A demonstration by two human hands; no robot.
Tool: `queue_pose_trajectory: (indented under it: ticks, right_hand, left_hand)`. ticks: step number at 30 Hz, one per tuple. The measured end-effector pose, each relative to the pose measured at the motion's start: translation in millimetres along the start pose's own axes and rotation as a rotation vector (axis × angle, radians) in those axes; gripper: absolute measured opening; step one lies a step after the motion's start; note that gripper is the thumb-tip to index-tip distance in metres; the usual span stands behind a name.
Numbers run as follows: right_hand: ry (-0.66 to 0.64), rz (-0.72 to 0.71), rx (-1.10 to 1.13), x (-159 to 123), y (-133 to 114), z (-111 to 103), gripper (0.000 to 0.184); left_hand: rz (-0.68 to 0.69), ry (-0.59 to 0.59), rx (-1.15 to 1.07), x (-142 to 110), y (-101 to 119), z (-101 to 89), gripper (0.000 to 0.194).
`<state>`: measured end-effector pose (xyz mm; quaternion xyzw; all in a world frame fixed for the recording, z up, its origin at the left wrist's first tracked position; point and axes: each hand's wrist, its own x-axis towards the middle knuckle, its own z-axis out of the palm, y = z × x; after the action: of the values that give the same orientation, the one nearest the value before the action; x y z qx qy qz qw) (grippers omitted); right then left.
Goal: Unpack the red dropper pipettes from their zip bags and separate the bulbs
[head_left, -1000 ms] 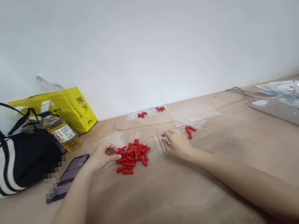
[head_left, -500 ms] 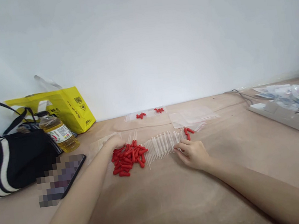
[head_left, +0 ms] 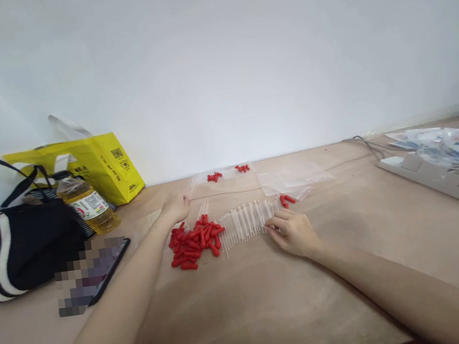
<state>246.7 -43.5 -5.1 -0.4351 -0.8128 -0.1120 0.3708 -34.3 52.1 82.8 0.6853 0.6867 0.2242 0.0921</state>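
Observation:
A row of clear thin dropper tubes (head_left: 242, 223) lies side by side on the table. My right hand (head_left: 293, 230) is at the row's right end, thumb and fingertips pinched together on the near end of a tube. To the left of the row is a heap of red rubber dropper bulbs (head_left: 192, 243). Beyond that heap, my left hand (head_left: 175, 205) reaches over flat clear plastic bags (head_left: 147, 221). Its fingers are mostly hidden, so any grip is unclear. A few loose red bulbs (head_left: 286, 200) lie just behind my right hand.
Clear zip bags (head_left: 292, 177) lie flat toward the wall; another bag (head_left: 230, 174) there has red bulbs and tubes with it. At left are a phone (head_left: 110, 270), an oil bottle (head_left: 89, 203), a yellow bag (head_left: 123, 174) and a striped bag (head_left: 41, 245). A white power strip (head_left: 435, 177) is at right.
My left hand has left the bulb heap and moved away toward the wall. My right hand has slid from above the tubes to their near right end.

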Motion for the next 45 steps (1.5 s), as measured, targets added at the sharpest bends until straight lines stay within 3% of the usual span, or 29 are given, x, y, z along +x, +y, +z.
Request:
queue_pose_trajectory:
  ticks: [3,5,7,10,16,35,45]
  right_hand:
    - [0.107,-0.072,-0.018,1,-3,-3,0.017]
    - [0.19,-0.131,-0.045,2,-8,-4,0.023]
    - [0.209,-0.2,-0.086,3,-14,-5,0.029]
    - [0.138,-0.283,-0.136,4,-21,-1,0.03]
    - [0.118,-0.328,-0.139,4,-22,11,0.018]
    - [0.12,-0.385,-0.016,0,-21,9,0.013]
    - [0.133,-0.371,-0.001,1,-21,7,0.014]
  left_hand:
    - [0.162,0.096,0.04,-34,16,7.6,0.018]
    - [0.502,0.226,0.167,-62,24,21.3,0.018]
    - [0.819,0.275,0.21,-87,29,38.1,0.02]
    - [1.004,0.363,0.162,-110,33,58.9,0.016]
    - [1.027,0.47,0.115,-115,35,70.0,0.007]
    - [1.035,0.51,0.178,-119,32,66.5,0.017]
    - [1.041,0.464,0.147,-118,31,67.3,0.022]
